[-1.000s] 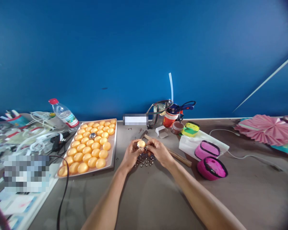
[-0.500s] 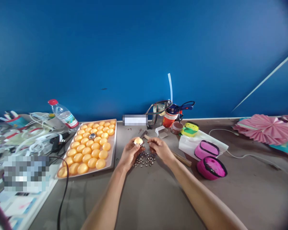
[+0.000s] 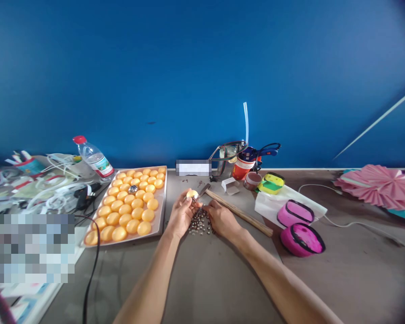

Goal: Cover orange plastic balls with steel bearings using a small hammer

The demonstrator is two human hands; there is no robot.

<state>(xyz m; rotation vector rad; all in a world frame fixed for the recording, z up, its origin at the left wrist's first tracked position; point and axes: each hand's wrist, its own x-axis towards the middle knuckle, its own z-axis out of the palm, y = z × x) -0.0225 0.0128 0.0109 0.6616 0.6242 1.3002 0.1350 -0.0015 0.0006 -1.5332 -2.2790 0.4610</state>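
Note:
My left hand (image 3: 181, 216) is closed round an orange ball (image 3: 191, 194) that looks like a table tennis ball, its lower side covered with shiny metal studs. Just right of it, my right hand (image 3: 221, 219) reaches down at the edge of a pile of small shiny metal studs (image 3: 198, 223) on the table. Its fingers are pinched together, and whatever is between them is too small to make out. Behind the right hand lies a hammer (image 3: 240, 211) with a wooden handle. To the left, a shallow white tray (image 3: 161, 198) holds many plain orange balls and one stud-covered ball (image 3: 132, 189).
A water bottle (image 3: 95, 158) leans behind the tray, beside tangled white cables (image 3: 50, 195). A black cord (image 3: 93, 270) crosses the front left. Further right are an orange cup (image 3: 243, 168), a round jar (image 3: 253, 181), pink mesh pouches (image 3: 300, 238) and pink pleated paper (image 3: 374, 184).
My right hand has lowered from beside the ball to the pile of studs, uncovering more of the hammer handle. My left hand still holds the ball, now tilted. The view has shifted slightly.

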